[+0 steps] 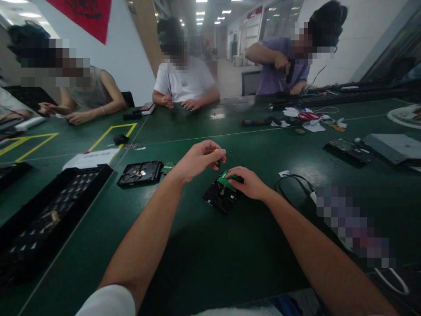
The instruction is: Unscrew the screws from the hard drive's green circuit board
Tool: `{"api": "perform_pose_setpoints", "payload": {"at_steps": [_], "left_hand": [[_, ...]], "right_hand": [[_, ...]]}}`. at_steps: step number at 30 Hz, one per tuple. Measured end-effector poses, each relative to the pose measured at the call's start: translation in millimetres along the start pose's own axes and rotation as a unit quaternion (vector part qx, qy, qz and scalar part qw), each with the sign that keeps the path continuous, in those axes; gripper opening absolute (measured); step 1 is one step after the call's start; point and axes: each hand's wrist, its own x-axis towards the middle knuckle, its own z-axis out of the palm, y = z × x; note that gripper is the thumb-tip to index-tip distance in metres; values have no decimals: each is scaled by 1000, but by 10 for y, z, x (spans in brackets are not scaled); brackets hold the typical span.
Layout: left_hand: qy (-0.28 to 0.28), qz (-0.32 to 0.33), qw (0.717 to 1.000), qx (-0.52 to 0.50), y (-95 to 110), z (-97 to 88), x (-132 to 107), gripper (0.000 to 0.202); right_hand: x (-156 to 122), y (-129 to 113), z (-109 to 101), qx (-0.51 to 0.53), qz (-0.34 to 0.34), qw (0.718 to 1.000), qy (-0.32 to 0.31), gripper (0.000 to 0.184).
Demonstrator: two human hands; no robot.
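Observation:
A black hard drive point(221, 198) with a green circuit board point(226, 179) lies askew on the table in front of me. My left hand point(204, 157) is above its far end, fingers closed round a small yellow-and-black tool point(217, 161). Most of that tool is hidden, so its exact kind does not show. My right hand point(248, 183) grips the drive at its far right side, fingertips over the board's edge. To the left sits another hard drive point(140, 173), beside a loose green circuit board point(168, 167).
A long black tray point(98, 177) with small parts stands at left, near a white paper sheet point(90, 159). At right are a cable point(297, 176), a drive with exposed board point(348, 151) and a grey metal box point(394, 147). Several people sit across the green table point(197, 254).

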Motion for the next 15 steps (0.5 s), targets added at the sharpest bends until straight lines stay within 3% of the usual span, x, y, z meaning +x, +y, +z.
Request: {"api": "perform_pose_setpoints", "payload": {"at_steps": [8,15], "left_hand": [[-32,-26,994,-102,-3,-57,-2,33],[36,-3,996,78,26,-47,-7,37]], "right_hand": [[-3,68,27,-6,-1,1000,0,20],[-4,45,1,-8,5,1000,-7,19]]}}
